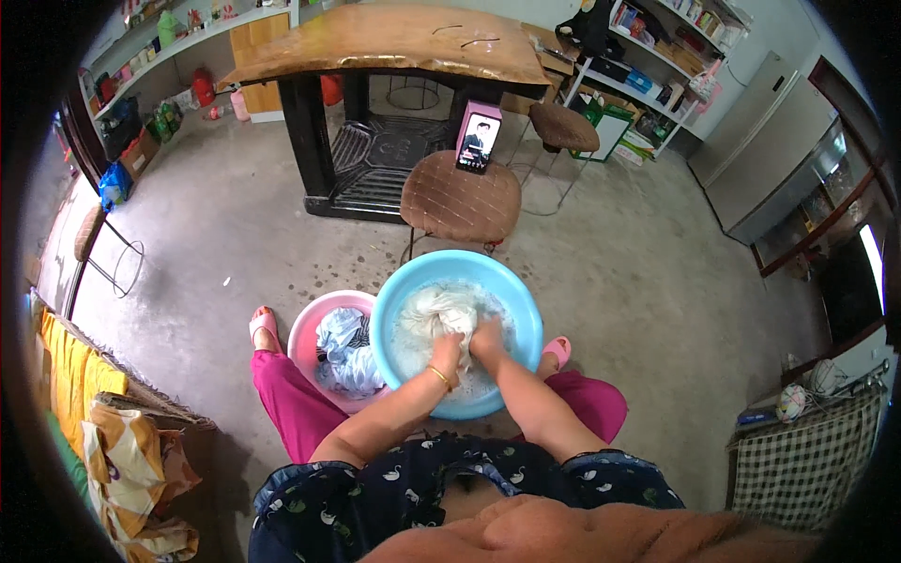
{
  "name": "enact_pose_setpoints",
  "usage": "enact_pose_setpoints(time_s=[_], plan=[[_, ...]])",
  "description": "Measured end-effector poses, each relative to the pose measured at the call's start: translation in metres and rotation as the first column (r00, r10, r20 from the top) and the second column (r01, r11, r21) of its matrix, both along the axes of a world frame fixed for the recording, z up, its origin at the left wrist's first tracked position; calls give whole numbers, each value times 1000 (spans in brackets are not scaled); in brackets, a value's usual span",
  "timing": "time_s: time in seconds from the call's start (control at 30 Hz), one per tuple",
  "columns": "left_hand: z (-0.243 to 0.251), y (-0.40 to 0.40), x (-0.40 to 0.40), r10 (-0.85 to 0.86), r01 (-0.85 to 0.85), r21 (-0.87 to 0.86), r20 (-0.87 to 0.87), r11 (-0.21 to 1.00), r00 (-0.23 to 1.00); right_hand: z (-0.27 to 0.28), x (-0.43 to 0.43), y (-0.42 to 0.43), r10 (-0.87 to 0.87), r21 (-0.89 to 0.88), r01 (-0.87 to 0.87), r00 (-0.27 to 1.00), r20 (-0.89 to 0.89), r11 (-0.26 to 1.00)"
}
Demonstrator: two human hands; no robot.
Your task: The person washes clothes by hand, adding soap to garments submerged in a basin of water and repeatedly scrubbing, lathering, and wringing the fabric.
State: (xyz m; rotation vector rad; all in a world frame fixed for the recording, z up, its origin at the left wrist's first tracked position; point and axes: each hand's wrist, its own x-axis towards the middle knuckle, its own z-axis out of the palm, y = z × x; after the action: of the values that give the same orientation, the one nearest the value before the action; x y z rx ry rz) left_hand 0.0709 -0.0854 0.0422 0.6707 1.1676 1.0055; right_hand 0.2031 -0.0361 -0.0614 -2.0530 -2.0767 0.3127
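A blue plastic basin (525, 317) of sudsy water (415, 352) stands on the floor between my feet. Bunched up in the suds is a wet white cloth (440, 310), perhaps a garment. My left hand (448, 355), with a gold bangle at the wrist, grips the cloth's near end. On its right side my right hand (487, 336) also grips the fabric; its fingers are partly hidden by cloth and foam. Left of the blue basin, and partly behind its rim, sits a pink basin (299, 345) holding light blue and striped clothes (348, 352).
Just beyond the basins is a brown padded stool (457, 200) with a phone (479, 143) propped upright on it. Farther back stands a wooden-topped table (394, 42) on black legs. A second stool (563, 127) is at its right. Water spots (338, 271) mark the concrete floor (619, 281).
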Motion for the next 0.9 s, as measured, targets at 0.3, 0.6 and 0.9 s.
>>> enact_pose_setpoints(time_s=[0.3, 0.6, 0.9], plan=[[-85, 18, -19, 35, 196, -169, 836, 966, 548, 73, -65, -55, 102, 190, 62, 660, -744, 980], [-2, 5, -7, 252, -37, -325, 651, 945, 716, 113, -70, -20, 49, 25, -43, 951, -304, 999], [-28, 0, -29, -154, 601, 34, -953, 798, 259, 134, -98, -68, 271, 140, -233, 825, -495, 962]])
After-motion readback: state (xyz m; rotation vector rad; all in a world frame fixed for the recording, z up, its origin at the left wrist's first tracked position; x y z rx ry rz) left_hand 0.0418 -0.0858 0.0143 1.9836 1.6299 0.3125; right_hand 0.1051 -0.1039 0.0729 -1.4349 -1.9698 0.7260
